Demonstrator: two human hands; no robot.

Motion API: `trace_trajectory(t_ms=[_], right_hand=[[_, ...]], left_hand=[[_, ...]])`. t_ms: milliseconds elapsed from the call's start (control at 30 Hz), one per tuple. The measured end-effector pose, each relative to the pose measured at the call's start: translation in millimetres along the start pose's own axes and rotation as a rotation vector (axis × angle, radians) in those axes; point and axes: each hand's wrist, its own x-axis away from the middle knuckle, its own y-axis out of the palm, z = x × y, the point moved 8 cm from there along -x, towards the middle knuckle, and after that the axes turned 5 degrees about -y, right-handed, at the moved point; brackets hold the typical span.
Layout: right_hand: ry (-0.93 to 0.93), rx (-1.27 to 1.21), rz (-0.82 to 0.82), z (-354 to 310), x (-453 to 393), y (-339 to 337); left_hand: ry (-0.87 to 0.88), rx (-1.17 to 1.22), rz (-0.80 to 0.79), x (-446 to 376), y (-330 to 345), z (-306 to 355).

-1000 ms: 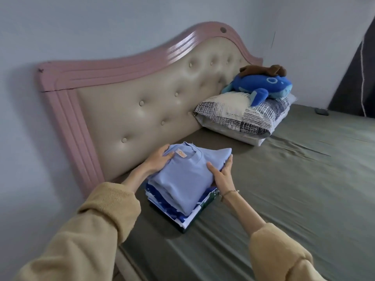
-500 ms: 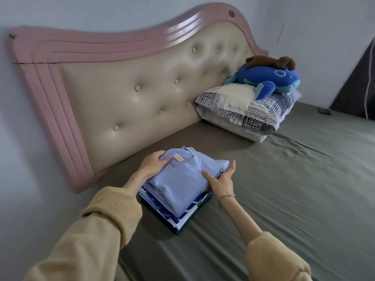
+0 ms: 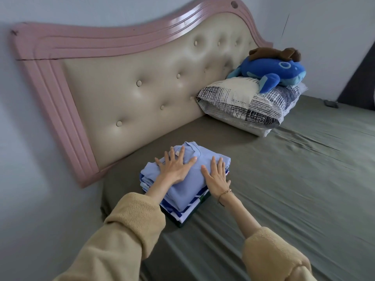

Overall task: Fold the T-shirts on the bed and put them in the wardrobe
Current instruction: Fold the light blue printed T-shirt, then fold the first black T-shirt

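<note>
Right, folded T-shirts sit in a neat stack on the olive bed sheet, close to the padded headboard, a pale blue shirt on top. Left hand lies flat on that top shirt, fingers spread wide, gripping nothing. Right hand rests flat beside it, fingers straight, bracelet at the wrist. Further up the bed, a patterned pillow carries a blue plush toy, a brown plush on top.
</note>
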Motion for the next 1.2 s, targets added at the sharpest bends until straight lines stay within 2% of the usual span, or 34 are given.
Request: trace_trajectory(t_ms=[333, 533, 633, 767, 867, 1033, 1200], right_hand=[[-0.017, 0.011, -0.064, 10.1, 22.6, -11.1], [0.006, 0.003, -0.186, 28.3, 59.4, -23.3], [0.092, 0.091, -0.243, 55.1, 86.5, -35.3], [0.152, 0.126, -0.237, 95.1, 130.8, -71.9], [0.204, 0.114, -0.189, 128.1, 166.5, -112.2], [0.345, 0.068, -0.06, 202.5, 238.5, -197.7], [0.449, 0.04, 0.061, 271.8, 310.3, -273.3]], left_hand=[[0.037, -0.062, 0.085, 29.2, -3.3, 1.1], [0.034, -0.115, 0.179, 63.6, 1.6, 13.4], [0.132, -0.134, 0.232, 86.9, 10.9, 44.5], [0.355, -0.155, 0.262, 130.2, 42.4, 107.4], [0.473, -0.075, 0.171, 161.1, 76.2, 158.6], [0.548, 0.082, -0.134, 214.9, 146.9, 257.4], [0.635, 0.025, -0.297, 269.9, 214.7, 347.5]])
